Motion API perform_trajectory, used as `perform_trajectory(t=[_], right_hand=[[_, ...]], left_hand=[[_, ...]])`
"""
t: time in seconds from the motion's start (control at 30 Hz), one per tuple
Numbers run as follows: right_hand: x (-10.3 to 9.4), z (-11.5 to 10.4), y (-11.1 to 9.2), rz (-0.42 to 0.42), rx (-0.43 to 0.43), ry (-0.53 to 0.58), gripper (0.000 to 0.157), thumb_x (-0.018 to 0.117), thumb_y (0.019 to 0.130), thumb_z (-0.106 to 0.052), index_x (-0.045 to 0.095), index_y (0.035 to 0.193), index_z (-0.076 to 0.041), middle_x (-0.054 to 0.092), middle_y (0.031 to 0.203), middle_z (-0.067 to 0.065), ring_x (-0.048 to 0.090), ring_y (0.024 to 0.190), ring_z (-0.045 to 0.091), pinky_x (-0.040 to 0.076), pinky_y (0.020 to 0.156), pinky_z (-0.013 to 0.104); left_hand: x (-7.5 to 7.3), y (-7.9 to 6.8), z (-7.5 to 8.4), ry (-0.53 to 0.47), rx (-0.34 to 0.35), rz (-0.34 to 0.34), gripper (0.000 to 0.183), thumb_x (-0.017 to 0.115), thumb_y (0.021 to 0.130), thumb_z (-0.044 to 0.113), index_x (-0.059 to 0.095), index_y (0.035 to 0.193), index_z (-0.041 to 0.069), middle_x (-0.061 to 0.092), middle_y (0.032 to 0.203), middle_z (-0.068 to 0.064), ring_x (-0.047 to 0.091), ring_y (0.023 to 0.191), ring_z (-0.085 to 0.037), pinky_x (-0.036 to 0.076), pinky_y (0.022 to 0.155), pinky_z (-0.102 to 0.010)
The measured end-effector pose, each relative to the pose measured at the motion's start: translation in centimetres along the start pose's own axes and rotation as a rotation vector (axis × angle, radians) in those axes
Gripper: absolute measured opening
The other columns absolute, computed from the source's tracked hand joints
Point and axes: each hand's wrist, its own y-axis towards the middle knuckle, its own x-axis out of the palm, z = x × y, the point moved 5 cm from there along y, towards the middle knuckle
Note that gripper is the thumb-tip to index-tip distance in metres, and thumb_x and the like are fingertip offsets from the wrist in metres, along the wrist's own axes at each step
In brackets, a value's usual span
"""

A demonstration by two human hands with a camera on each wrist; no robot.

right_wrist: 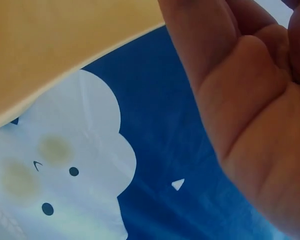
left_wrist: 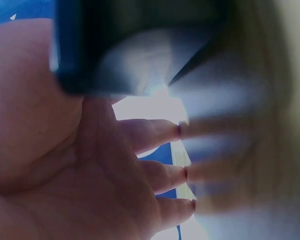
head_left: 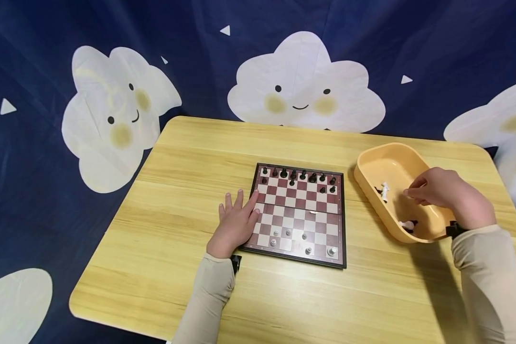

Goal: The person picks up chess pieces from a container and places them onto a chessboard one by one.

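Note:
A folding chessboard (head_left: 298, 215) lies on the table, with dark chess pieces (head_left: 293, 176) in its far rows and several white chess pieces (head_left: 288, 232) near its close edge. My left hand (head_left: 233, 228) lies flat with spread fingers at the board's left edge; the index fingertip touches the border. Over the yellow tray (head_left: 363, 191) hovers my right hand (head_left: 449, 193), fingers curled and thumb near the index finger. Anything between those fingertips is hidden. In the tray lie white pieces (head_left: 384, 192) and dark ones, some in a small heap near the close end.
The wooden table (head_left: 155, 267) has rounded corners and extends on both sides of the board. Behind it hangs a dark blue curtain (head_left: 198, 28) printed with smiling clouds (head_left: 303, 76). The tray's raised wall stands to the right of the board.

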Motion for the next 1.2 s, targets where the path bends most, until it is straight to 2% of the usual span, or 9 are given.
perform_trajectory(t=[0.27, 0.43, 0.5, 0.63, 0.7, 0.77, 0.87, 1.0, 1.2], right_hand=[[-1.0, -1.0, -1.6, 0.161, -0.019, 0.08, 0.026, 0.07, 0.099, -0.019, 0.073, 0.105, 0.006, 0.077, 0.08, 0.005, 0.073, 0.068, 0.011, 0.05, 0.062, 0.022], [-1.9, -2.5, -3.2, 0.316, -0.029, 0.091, 0.026, 0.069, 0.1, -0.024, 0.073, 0.109, 0.0, 0.078, 0.085, 0.005, 0.067, 0.065, 0.003, 0.045, 0.062, 0.021], [-2.1, -3.2, -3.9, 0.398, -0.029, 0.092, 0.028, 0.069, 0.101, -0.029, 0.072, 0.112, -0.003, 0.078, 0.09, 0.01, 0.059, 0.067, -0.01, 0.042, 0.066, 0.023], [-2.2, -5.0, -5.1, 0.566, -0.055, 0.152, 0.038, 0.067, 0.101, -0.029, 0.066, 0.129, -0.003, 0.075, 0.105, 0.024, 0.041, 0.071, -0.029, 0.041, 0.09, 0.043], [-2.1, -5.9, -5.6, 0.646, -0.081, 0.192, 0.044, 0.068, 0.101, -0.027, 0.063, 0.137, -0.003, 0.079, 0.102, 0.004, 0.04, 0.071, -0.031, 0.038, 0.094, 0.042], [-2.0, -6.9, -6.0, 0.74, -0.126, 0.256, 0.041, 0.07, 0.099, -0.023, 0.067, 0.136, -0.004, 0.075, 0.096, -0.017, 0.045, 0.072, -0.028, 0.041, 0.094, 0.029], [-1.9, -8.5, -6.5, 0.896, -0.241, 0.343, 0.031, 0.075, 0.094, -0.013, 0.076, 0.124, -0.006, 0.058, 0.087, -0.04, 0.055, 0.074, -0.017, 0.04, 0.075, 0.009], [-1.9, -10.4, -7.1, 1.048, -0.379, 0.456, 0.022, 0.078, 0.087, 0.001, 0.08, 0.109, 0.0, 0.067, 0.087, -0.028, 0.061, 0.078, -0.007, 0.045, 0.071, 0.01], [-1.4, -13.1, -7.8, 1.163, -0.519, 0.595, 0.018, 0.079, 0.083, 0.009, 0.077, 0.101, 0.011, 0.077, 0.091, 0.002, 0.066, 0.078, -0.001, 0.046, 0.068, 0.011]], left_hand=[[0.0, 0.0, -0.1, -0.002, -0.007, -0.004, 0.055, 0.043, 0.111, 0.033, 0.033, 0.164, 0.022, 0.016, 0.169, -0.027, -0.004, 0.154, -0.054, 0.0, 0.12, -0.069], [0.0, 0.0, 0.0, 0.0, -0.008, -0.003, 0.055, 0.043, 0.111, 0.034, 0.033, 0.164, 0.023, 0.016, 0.169, -0.027, -0.004, 0.154, -0.053, 0.0, 0.12, -0.069], [0.0, 0.0, 0.0, -0.003, -0.005, -0.003, 0.055, 0.043, 0.111, 0.033, 0.033, 0.164, 0.022, 0.016, 0.169, -0.027, -0.005, 0.154, -0.053, 0.0, 0.12, -0.069], [0.0, 0.0, 0.0, -0.007, -0.003, -0.002, 0.055, 0.043, 0.111, 0.033, 0.033, 0.164, 0.022, 0.015, 0.169, -0.027, -0.005, 0.154, -0.054, 0.0, 0.12, -0.069], [0.1, 0.1, 0.0, -0.009, -0.003, -0.001, 0.055, 0.043, 0.111, 0.033, 0.033, 0.164, 0.022, 0.015, 0.169, -0.027, -0.005, 0.154, -0.053, 0.0, 0.12, -0.069], [0.1, 0.1, 0.0, -0.011, -0.002, -0.002, 0.055, 0.043, 0.111, 0.033, 0.033, 0.164, 0.022, 0.015, 0.169, -0.027, -0.005, 0.154, -0.053, 0.0, 0.12, -0.069], [0.0, 0.1, 0.0, -0.013, -0.002, -0.004, 0.055, 0.043, 0.111, 0.033, 0.032, 0.164, 0.022, 0.014, 0.169, -0.027, -0.006, 0.154, -0.053, -0.001, 0.12, -0.069], [0.0, 0.1, 0.0, -0.017, -0.006, -0.01, 0.056, 0.043, 0.111, 0.034, 0.032, 0.164, 0.023, 0.013, 0.169, -0.026, -0.006, 0.154, -0.052, -0.001, 0.12, -0.068], [0.1, 0.1, 0.0, -0.02, -0.005, -0.006, 0.056, 0.044, 0.111, 0.034, 0.033, 0.164, 0.023, 0.014, 0.169, -0.026, -0.006, 0.154, -0.052, -0.001, 0.12, -0.068]])
